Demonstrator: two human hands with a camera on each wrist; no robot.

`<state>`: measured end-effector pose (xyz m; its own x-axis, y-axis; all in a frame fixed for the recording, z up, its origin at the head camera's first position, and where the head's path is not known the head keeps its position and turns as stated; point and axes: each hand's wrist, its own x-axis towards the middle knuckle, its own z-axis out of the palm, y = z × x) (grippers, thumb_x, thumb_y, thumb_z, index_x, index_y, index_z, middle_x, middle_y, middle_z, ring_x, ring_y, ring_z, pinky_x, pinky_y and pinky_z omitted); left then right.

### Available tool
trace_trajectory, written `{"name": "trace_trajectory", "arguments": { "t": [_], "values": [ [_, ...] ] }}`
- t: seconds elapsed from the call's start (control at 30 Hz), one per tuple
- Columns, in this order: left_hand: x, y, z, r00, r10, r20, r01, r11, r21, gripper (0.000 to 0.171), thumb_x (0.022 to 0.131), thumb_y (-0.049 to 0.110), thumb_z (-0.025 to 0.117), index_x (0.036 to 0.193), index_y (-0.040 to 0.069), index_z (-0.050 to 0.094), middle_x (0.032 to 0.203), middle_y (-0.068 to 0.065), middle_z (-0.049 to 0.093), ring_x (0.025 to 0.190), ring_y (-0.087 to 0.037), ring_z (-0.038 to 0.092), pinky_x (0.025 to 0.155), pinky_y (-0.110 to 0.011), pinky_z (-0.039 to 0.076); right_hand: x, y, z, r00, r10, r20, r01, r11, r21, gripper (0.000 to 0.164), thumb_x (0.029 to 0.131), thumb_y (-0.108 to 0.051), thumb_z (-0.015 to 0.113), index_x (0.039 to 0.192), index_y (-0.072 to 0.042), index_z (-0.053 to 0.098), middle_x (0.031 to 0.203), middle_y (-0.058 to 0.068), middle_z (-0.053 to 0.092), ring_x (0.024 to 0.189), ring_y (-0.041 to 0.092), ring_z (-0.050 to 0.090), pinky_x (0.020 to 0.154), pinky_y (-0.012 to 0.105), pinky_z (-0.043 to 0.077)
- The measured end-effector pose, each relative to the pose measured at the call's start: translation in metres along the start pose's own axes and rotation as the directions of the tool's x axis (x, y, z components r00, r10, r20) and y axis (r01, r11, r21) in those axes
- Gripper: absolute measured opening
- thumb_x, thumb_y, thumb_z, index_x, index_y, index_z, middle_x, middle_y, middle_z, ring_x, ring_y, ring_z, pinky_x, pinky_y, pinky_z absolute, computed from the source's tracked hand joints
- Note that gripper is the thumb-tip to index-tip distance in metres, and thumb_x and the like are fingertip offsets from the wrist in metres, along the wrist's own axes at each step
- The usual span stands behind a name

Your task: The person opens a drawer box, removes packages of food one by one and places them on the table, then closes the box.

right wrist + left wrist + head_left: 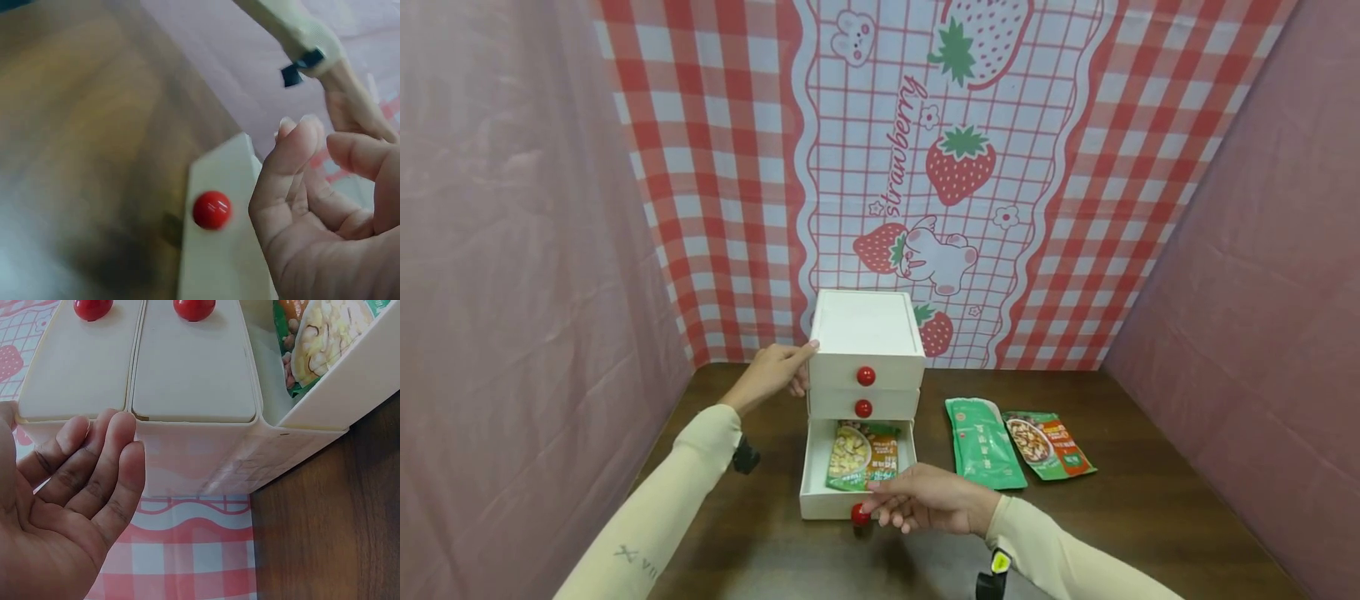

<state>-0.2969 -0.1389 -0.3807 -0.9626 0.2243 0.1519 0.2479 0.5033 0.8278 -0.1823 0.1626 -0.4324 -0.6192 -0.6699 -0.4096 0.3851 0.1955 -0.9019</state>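
Note:
A small white drawer cabinet [867, 323] stands at the back of the brown table, a red knob on each drawer. Its bottom drawer [826, 507] is pulled out, and a flat green-and-orange food packet [853, 454] lies inside. My left hand [772, 372] rests against the cabinet's left side, thumb at the top edge and fingertips along the side wall. Just by the bottom drawer's front is my right hand [936, 500], its fingers loosely bent. The right wrist view shows that hand apart from the bottom knob [212, 210], with nothing between thumb and fingers.
To the right of the cabinet lie a green packet [985, 446] and, overlapping its edge, a green-and-orange packet [1051, 446] with a bowl picture. A strawberry-print checked cloth [722, 192] hangs right behind the cabinet. Pink curtains [1240, 250] flank the table.

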Motion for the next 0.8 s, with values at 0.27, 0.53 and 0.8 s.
{"name": "trace_trajectory", "arguments": {
  "t": [0.27, 0.53, 0.8],
  "values": [
    [-0.001, 0.003, 0.0, 1.0, -0.005, -0.009, 0.005, 1.0, 0.003, 0.072, 0.103, 0.063, 0.048, 0.077, 0.0, 0.072, 0.073, -0.01, 0.072, 0.068, -0.029, 0.073, 0.061, -0.033, 0.06, 0.011, -0.017, -0.018, 0.988, -0.114, -0.106, 0.097, 0.983, -0.154, 0.042, 0.104, -0.028, 0.063, 0.118, 0.011, 0.07, 0.081, 0.003, 0.07, 0.065, 0.005, 0.057, 0.06, 0.02, 0.05],
    [0.001, 0.004, 0.0, 1.0, -0.002, -0.015, 0.002, 1.0, 0.005, 0.072, 0.102, 0.065, 0.047, 0.076, 0.003, 0.072, 0.073, -0.008, 0.072, 0.067, -0.025, 0.072, 0.062, -0.034, 0.06, 0.026, -0.023, -0.034, 0.934, -0.288, -0.21, 0.117, 0.805, -0.582, 0.028, 0.101, -0.029, 0.069, 0.101, -0.003, 0.08, 0.089, 0.02, 0.073, 0.065, 0.018, 0.063, 0.061, 0.035, 0.056],
    [-0.001, 0.002, 0.001, 1.0, 0.004, -0.02, -0.004, 1.0, 0.001, 0.072, 0.103, 0.064, 0.047, 0.076, 0.002, 0.072, 0.073, -0.009, 0.072, 0.066, -0.025, 0.072, 0.062, -0.034, 0.06, 0.045, -0.016, -0.038, 0.909, -0.377, -0.177, 0.08, 0.575, -0.814, 0.01, 0.094, -0.017, 0.077, 0.087, -0.01, 0.08, 0.074, 0.008, 0.073, 0.055, 0.011, 0.06, 0.053, 0.031, 0.054]
  ]
}}
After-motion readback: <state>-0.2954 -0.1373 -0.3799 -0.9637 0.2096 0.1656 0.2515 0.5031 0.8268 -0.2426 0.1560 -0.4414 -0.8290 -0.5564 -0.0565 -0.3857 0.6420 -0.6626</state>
